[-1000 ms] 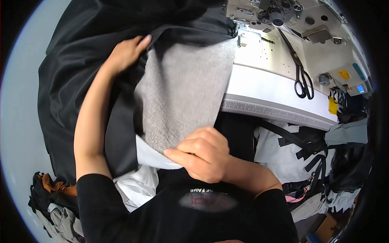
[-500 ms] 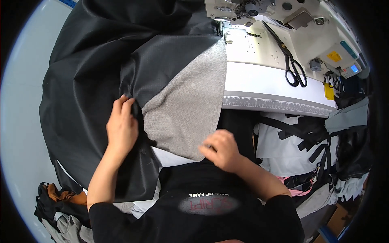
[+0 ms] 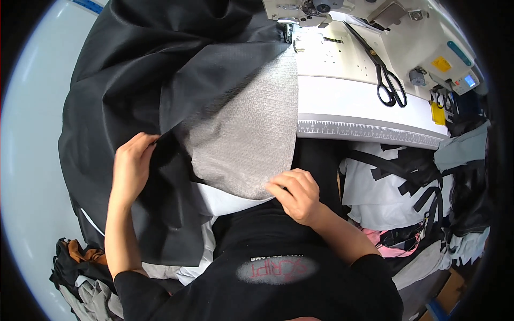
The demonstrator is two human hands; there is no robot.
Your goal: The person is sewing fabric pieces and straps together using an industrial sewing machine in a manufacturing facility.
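We see the left hand [image 3: 131, 161] pinching an edge of the smooth black fabric [image 3: 120, 107], which spreads in broad folds over the left side and runs to the far side. The right hand [image 3: 298, 196] is closed, thumb against fingers, on the near right corner of the textured grey fabric [image 3: 249, 128]. That piece lies between the two hands, partly covered by a black flap, with a white layer [image 3: 227, 200] showing along its near edge. Its narrow far end reaches the presser foot [image 3: 288, 33] of the sewing machine [image 3: 412, 48]; from here we can't quite tell whether it lies beneath the foot. To the right, black-handled scissors [image 3: 386, 83] rest on the machine's pale bed, and a ruler strip [image 3: 353, 129] edges the near side of the white bench [image 3: 364, 101]. Nearer, on the right, we find black straps [image 3: 393, 167] lying over white cloth [image 3: 369, 198].
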